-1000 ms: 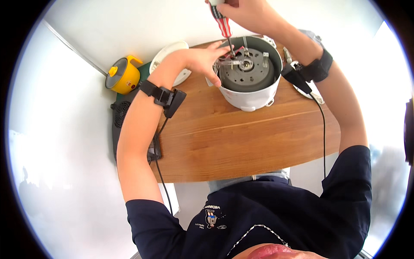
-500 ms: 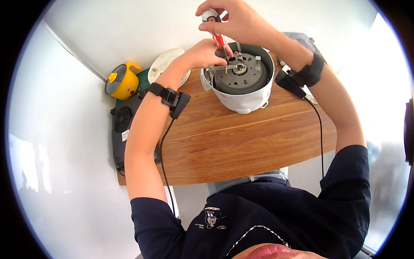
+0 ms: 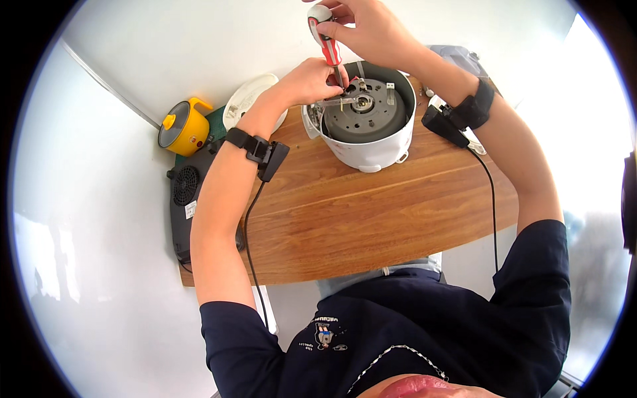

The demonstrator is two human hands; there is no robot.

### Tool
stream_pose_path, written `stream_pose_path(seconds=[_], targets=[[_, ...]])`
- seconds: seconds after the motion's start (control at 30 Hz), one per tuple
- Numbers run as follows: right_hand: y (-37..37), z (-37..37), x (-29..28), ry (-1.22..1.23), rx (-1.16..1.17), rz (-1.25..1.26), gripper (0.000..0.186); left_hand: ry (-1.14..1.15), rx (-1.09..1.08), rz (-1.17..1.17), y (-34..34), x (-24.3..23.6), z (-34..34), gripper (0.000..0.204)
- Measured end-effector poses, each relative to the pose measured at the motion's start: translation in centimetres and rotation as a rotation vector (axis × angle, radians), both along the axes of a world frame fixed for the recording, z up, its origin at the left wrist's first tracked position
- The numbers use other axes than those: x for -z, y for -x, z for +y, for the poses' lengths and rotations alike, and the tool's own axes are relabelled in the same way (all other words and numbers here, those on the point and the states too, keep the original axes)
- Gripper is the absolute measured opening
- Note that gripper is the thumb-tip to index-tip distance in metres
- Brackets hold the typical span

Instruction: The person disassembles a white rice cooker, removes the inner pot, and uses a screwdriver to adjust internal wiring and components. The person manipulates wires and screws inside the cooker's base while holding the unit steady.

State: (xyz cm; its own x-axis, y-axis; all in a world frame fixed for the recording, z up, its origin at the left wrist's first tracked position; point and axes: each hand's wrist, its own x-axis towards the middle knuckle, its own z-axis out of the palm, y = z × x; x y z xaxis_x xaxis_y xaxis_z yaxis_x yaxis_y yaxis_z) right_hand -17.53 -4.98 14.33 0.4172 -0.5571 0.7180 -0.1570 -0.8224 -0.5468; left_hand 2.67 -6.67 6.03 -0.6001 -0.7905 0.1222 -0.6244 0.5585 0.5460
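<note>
My right hand (image 3: 361, 30) grips a red and white screwdriver (image 3: 330, 50) by its handle, with some fingers cut off at the top edge. The screwdriver points steeply down at the far left part of an opened round white appliance body (image 3: 365, 154), which looks like a rice cooker. Inside it sits a grey round metal plate (image 3: 368, 121) with holes and a light strip across it. My left hand (image 3: 313, 81) reaches over the left rim, thumb and fingertips closed about the screwdriver's lower shaft. The tip is hidden among the fingers and parts.
Left of the appliance lies a white round cover (image 3: 247, 98). A yellow pot (image 3: 184, 129) and a black device with a fan grille (image 3: 186, 186) stand at the left edge of the wooden table (image 3: 345, 212). A grey translucent item (image 3: 458, 58) is behind my right forearm. Cables hang from both wrist straps.
The appliance and my left hand appear slightly further left and up. My right hand has shifted its grip on the handle, its thumb now across the near side. The screwdriver still points down.
</note>
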Motion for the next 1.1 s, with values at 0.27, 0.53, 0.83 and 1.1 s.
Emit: stream_pose_path(seconds=[0.27, 0.53, 0.83, 1.1], targets=[[-0.5, -0.2, 0.2, 0.058, 0.071, 0.142, 0.035, -0.010, 0.002, 0.042, -0.3, 0.9, -0.2, 0.017], [-0.6, -0.4, 0.7, 0.133, 0.032, 0.144, 0.041, -0.027, -0.050, 0.007, 0.3, 0.8, 0.1, 0.011], [0.0, -0.8, 1.9, 0.036, -0.078, -0.043, 0.048, 0.085, -0.009, 0.027, 0.1, 1.6, 0.0, 0.014], [2.4, 0.8, 0.9, -0.164, -0.228, -0.277, 0.043, 0.100, -0.059, 0.043, 0.1, 1.9, 0.5, 0.011]])
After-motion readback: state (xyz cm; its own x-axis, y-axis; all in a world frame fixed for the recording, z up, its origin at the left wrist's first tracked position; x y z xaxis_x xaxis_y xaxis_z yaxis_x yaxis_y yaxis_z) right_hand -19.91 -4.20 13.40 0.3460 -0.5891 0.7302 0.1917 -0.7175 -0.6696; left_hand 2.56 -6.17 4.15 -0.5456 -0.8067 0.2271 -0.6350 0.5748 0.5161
